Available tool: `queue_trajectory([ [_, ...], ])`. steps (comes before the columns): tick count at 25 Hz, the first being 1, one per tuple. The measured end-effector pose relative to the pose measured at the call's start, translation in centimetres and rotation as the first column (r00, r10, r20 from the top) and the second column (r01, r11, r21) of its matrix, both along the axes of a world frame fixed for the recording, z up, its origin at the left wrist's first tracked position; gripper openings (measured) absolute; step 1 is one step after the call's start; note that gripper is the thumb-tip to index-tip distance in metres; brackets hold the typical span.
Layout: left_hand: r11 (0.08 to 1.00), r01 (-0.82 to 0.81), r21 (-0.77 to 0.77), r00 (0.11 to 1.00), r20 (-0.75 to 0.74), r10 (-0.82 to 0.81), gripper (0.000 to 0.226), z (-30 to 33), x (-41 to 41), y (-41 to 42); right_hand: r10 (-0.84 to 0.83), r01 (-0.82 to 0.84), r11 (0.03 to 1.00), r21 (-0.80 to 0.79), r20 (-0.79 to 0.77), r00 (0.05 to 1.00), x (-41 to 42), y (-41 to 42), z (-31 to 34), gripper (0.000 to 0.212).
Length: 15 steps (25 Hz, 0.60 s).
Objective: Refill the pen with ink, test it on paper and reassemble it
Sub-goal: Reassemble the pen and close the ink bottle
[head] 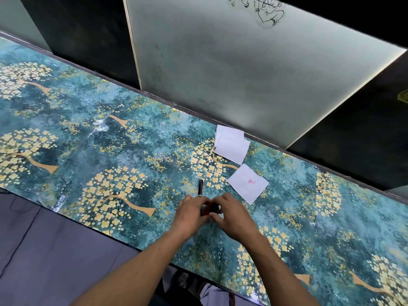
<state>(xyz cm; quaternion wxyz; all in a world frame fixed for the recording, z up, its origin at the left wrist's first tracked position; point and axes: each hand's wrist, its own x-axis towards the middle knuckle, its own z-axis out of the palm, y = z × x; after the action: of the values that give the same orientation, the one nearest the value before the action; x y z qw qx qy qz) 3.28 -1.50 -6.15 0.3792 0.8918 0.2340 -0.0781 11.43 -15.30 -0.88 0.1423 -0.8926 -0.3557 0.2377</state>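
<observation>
Gripping a small dark-capped ink bottle (212, 209) between them, both hands meet at about 6 o'clock of the table's centre, near the front edge. Left hand (191, 214) comes in from 7 o'clock, fingers curled round the bottle's left side, where a trace of red shows beneath the dark top. Right hand (232, 214) comes in from 5 o'clock, fingers arched over the far side and thumb pressed in at the near side of the cap. Only a small part of the bottle shows between the fingers; whether the cap is on tight or loosened cannot be told.

Pen (200, 187): black with pale metal trim, lying flat on the table (92, 151), at 12 o'clock from the hands, its near end just beside the left fingertips. Neither hand has hold of it. Whether it is whole or only a part cannot be told.

Paper sheet (248, 183): white, square, at 2 o'clock from the hands, flat, with a small pink-red mark near its middle. Its near corner lies close to the right hand, apart from it.

Stack of white sheets (230, 144): farther out at 1 o'clock, overlapping, near the table's back edge, just beside the frosted panel (220, 69) that stands behind it.

Table surface: teal covering printed with gold blossom trees.
</observation>
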Motion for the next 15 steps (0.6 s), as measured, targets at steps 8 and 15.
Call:
queue_trajectory([
  [8,1.000,0.007,-0.001,1.000,-0.027,-0.007,0.045,-0.51,0.07,0.02,0.006,-0.005,1.000,-0.026,0.040,0.999,0.14,-0.35,-0.37,0.033],
  [15,1.000,0.011,-0.006,1.000,-0.001,-0.011,0.039,-0.11,0.03,0.13,-0.046,0.057,0.996,-0.076,0.130,0.990,0.19,0.47,-0.80,0.026],
])
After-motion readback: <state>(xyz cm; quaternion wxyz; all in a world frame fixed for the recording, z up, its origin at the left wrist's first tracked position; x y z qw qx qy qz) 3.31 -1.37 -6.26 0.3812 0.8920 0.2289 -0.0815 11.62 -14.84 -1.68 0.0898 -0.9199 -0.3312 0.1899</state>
